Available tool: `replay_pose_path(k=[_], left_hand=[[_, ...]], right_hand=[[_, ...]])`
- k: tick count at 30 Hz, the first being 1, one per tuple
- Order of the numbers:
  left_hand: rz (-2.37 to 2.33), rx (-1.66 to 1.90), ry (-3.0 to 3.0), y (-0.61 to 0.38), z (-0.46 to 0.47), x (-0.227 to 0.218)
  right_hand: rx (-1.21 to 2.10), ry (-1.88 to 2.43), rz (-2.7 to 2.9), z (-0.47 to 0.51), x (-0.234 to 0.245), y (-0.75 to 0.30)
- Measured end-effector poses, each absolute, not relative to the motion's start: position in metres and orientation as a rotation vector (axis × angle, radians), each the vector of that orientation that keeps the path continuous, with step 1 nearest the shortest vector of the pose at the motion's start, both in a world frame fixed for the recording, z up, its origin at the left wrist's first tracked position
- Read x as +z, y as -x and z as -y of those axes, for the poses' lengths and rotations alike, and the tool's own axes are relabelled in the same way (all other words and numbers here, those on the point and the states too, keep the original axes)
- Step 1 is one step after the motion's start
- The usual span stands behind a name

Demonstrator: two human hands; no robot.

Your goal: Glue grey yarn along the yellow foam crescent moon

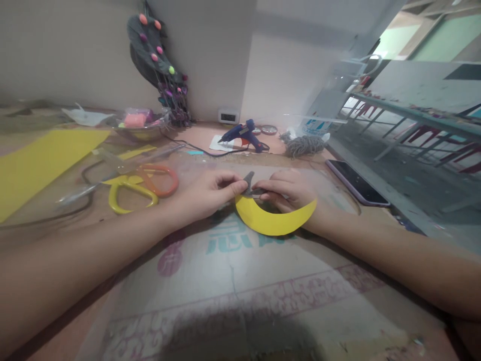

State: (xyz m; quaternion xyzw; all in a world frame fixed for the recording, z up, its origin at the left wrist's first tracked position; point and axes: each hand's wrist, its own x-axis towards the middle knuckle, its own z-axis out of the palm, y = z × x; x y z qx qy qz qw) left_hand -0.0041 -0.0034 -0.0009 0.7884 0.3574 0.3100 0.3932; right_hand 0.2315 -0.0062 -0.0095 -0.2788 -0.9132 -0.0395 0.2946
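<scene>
A yellow crescent-shaped cutout (276,223) hangs below my fingers, its curve toward me and its right tip in front of my right wrist. Around its upper left tip lies a grey fabric strip (250,180), with one end sticking up. My left hand (221,188) pinches the strip and the tip between thumb and finger. My right hand (283,188) has its fingers closed on the strip's other part, close beside the left thumb. Both hands are above a printed plastic-covered board (180,291).
Scissors with yellow and orange handles (161,181) lie left, near a yellow sheet (45,160). Behind my hands are a blue glue gun (242,133), grey yarn (306,145) and a phone (356,181) at right. A grey crescent decoration (148,47) leans on the wall.
</scene>
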Motion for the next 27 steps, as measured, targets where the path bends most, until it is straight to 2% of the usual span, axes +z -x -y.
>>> replay_pose_path(k=[3, 7, 12, 17, 21, 27], left_hand=[[-0.913, 0.808, -1.973, 0.004, 0.004, 0.0], [-0.841, 0.909, -1.939, 0.003, 0.002, -0.002], [-0.811, 1.026, -1.884, 0.001, 0.004, -0.001], [-0.881, 1.049, -1.738, 0.0, 0.011, 0.002], [-0.867, 1.064, -1.722, 0.0, 0.011, 0.003], [-0.933, 1.106, -1.784, 0.001, 0.013, 0.005]], right_hand=[[0.054, 0.87, 2.398, 0.013, -0.005, -0.229], [0.451, 1.094, 2.081, 0.018, -0.006, -0.223], [0.911, 1.163, 1.779, 0.011, -0.015, -0.22], [1.232, 1.123, 1.69, 0.015, -0.004, -0.216], [1.311, 1.168, 1.722, 0.023, 0.005, -0.211], [1.097, 1.155, 1.733, 0.018, 0.001, -0.208]])
